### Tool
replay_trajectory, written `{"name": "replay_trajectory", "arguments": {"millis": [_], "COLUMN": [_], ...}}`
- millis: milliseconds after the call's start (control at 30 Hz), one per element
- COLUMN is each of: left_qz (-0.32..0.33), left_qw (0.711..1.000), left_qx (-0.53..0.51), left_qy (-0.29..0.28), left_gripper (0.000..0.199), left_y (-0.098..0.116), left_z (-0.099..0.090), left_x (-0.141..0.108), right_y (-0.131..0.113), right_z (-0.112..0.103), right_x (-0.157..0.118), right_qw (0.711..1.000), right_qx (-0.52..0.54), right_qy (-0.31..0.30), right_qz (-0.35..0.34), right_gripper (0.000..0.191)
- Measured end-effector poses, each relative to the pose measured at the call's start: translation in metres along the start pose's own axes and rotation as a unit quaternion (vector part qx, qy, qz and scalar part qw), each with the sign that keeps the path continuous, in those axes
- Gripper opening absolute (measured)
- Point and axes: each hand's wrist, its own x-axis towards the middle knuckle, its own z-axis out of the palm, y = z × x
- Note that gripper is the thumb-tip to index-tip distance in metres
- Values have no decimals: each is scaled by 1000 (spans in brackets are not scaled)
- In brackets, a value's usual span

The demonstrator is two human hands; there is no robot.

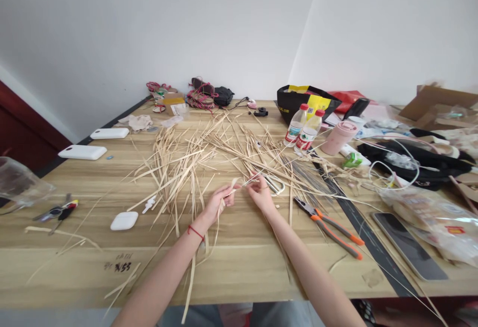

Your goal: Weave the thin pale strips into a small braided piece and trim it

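My left hand is closed around a pale flat plant-fibre strip, one end looping up above the fingers. A long tail of strip hangs below this hand toward the table's front edge. Close by on the right, my right hand pinches a thin, light, straight piece that reaches across toward the strip; whether it is a fibre or a tool I cannot make out. Behind both hands spreads a loose heap of dry strips. A white-framed object lies just beyond the right hand.
Orange-handled pliers and a phone lie to the right. Two bottles, a pink cup and a black bag stand behind. At left are a white case, white power banks and small tools.
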Motion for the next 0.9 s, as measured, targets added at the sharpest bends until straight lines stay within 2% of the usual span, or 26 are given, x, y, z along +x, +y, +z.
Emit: {"name": "replay_trajectory", "arguments": {"millis": [133,200,300,367,500,600,733,900], "left_qz": [-10,-7,-5,-7,-16,-24,-37,-64], "left_qw": [1000,1000,1000,1000,1000,998,995,993], "left_qx": [2,4,6,8,19,35,59,51], "left_qy": [-4,-2,4,2,-18,-44,-78,-83], "left_gripper": [29,28,28,27,29,29,27,32], "left_y": [1,1,1,0,0,0,1,5], "left_z": [1,2,1,1,0,1,3,4], "left_x": [-1,-1,-1,-1,-1,-2,-2,-4], "right_y": [-11,-21,-32,-33,-27,-23,-24,-26], "right_z": [-8,-12,-16,-16,-14,-13,-12,-10], "right_x": [2,2,0,1,3,2,-1,-2], "right_qw": [996,993,989,985,980,979,984,987], "right_qx": [84,102,112,121,145,153,112,72], "right_qy": [8,-14,-79,-109,-109,-117,-138,-139], "right_qz": [40,50,47,55,77,63,15,-21], "right_gripper": [57,51,49,46,45,45,35,23]}}
